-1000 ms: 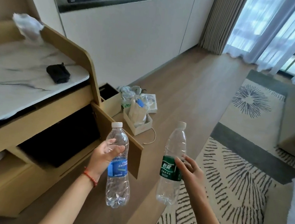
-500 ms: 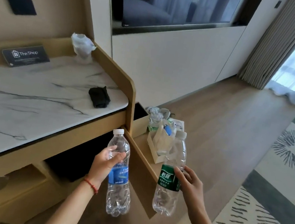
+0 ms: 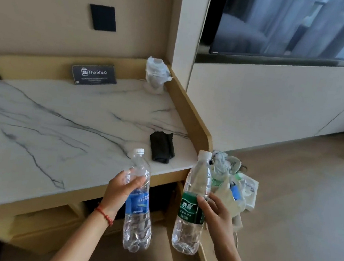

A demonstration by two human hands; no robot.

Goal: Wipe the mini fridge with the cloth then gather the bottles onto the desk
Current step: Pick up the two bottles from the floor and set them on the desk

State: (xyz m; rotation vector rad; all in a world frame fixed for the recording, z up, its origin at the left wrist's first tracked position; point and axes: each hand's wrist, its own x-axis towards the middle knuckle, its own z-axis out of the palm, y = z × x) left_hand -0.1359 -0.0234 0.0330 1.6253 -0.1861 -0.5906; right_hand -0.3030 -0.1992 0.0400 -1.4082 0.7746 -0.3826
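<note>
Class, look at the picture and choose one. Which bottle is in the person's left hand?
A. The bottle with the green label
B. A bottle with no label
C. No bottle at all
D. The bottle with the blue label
D: the left hand, the one with the red wrist cord, grips the blue-label bottle, while the right hand holds the green-label bottle.

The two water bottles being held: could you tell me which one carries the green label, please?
The green-labelled bottle is in the right hand, towards the open floor. The bottle in the left hand has a blue label.
</note>
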